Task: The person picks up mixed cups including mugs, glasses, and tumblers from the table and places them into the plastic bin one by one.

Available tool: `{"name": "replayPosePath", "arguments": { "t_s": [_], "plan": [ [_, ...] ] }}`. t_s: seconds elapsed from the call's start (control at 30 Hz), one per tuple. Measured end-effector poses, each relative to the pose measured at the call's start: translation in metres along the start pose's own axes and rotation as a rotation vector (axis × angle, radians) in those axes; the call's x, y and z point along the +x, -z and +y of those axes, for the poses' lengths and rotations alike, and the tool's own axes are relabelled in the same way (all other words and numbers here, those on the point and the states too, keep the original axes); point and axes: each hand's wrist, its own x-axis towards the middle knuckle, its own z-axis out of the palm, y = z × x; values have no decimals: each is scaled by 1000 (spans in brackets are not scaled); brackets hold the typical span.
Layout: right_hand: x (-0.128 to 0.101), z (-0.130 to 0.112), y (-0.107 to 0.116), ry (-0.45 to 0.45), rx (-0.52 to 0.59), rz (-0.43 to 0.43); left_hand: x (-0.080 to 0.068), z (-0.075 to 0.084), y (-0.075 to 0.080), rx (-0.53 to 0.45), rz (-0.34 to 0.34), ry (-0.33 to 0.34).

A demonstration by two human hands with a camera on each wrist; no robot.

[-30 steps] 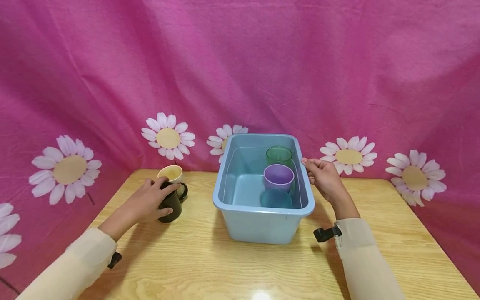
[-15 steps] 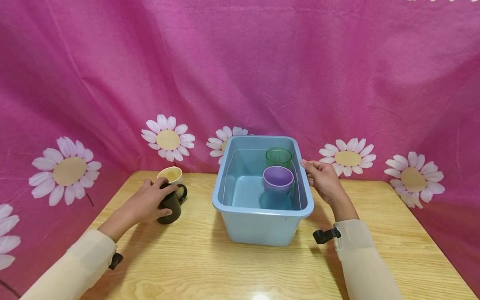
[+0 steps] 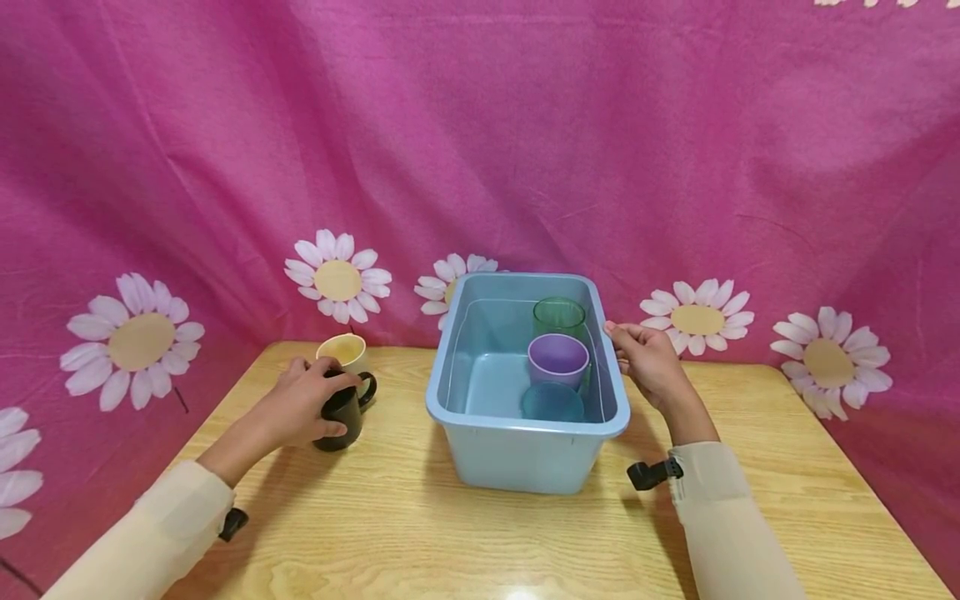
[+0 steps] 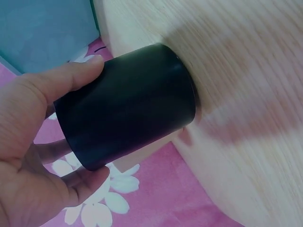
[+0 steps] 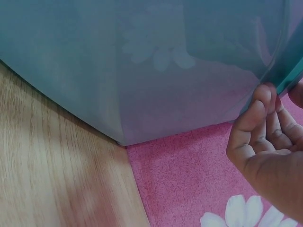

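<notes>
My left hand (image 3: 303, 404) grips a black mug (image 3: 345, 423) from above, thumb on one side and fingertips on the other, as the left wrist view confirms with the mug's dark wall (image 4: 128, 104). The mug is at the tabletop, its handle pointing right; whether its base fully touches the wood I cannot tell. Right behind it stands a cream cup (image 3: 342, 350), partly hidden. With thumb and fingers my right hand (image 3: 651, 362) pinches the right rim of a light blue plastic tub (image 3: 517, 458). Inside, along the right wall, are a green glass (image 3: 558, 315), a purple cup (image 3: 558, 357) and a teal round vessel (image 3: 552, 403).
A wooden table (image 3: 390, 533) carries everything. Behind and at both sides hangs a pink cloth (image 3: 480, 142) printed with white daisies, close to the tub's far end. The left part of the tub's floor (image 3: 495, 383) shows bare.
</notes>
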Motion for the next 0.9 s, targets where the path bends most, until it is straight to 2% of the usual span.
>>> {"name": "replayPosePath", "arguments": {
  "t_s": [0.5,0.7,0.9],
  "plan": [
    [-2,0,0,-11,6,-5,3,6,11,-29,-17,-25],
    [0,2,0,-9,24,-9,9,10,24,-26,0,-64],
    [1,2,0,4,33,-8,17,13,44,25,17,-98]
  ]
}}
